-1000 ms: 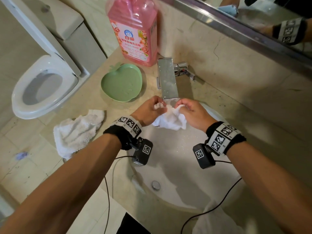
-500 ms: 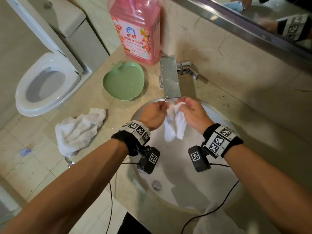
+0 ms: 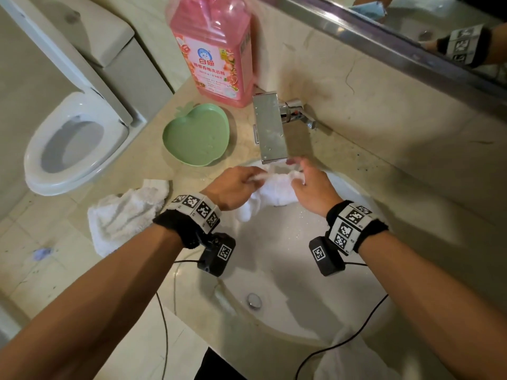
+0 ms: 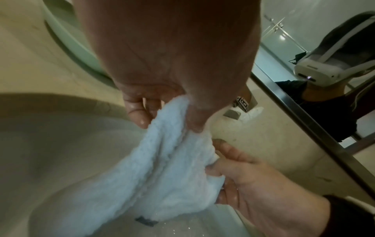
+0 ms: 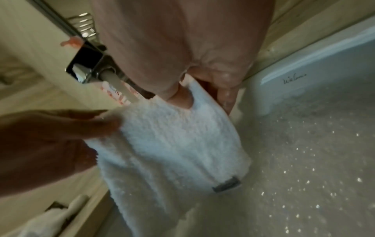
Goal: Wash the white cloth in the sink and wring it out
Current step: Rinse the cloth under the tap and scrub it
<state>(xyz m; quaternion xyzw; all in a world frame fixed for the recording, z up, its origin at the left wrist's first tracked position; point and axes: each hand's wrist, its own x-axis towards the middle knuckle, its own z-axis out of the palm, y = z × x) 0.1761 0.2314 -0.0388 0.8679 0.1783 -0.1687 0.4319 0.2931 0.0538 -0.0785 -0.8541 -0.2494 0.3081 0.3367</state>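
Note:
The small white cloth (image 3: 271, 193) hangs over the white sink (image 3: 301, 270), just under the square chrome tap (image 3: 270, 130). My left hand (image 3: 238, 186) pinches its left upper edge between thumb and fingers. My right hand (image 3: 310, 185) pinches the right upper edge, so the cloth is spread between them. In the left wrist view the cloth (image 4: 162, 176) drapes down in folds, a grey tag at its lower hem. In the right wrist view the cloth (image 5: 172, 152) hangs above the wet basin. I see no water running from the tap.
A second white towel (image 3: 123, 212) lies crumpled on the counter's left edge. A green apple-shaped dish (image 3: 196, 134) and a pink detergent bottle (image 3: 214, 48) stand behind it. A toilet (image 3: 74, 144) is at the left, a mirror (image 3: 411, 37) behind the tap. Cables hang over the sink's front rim.
The cloth was bunched between both hands, then hung narrow; now my hands have moved apart and spread its top edge under the tap.

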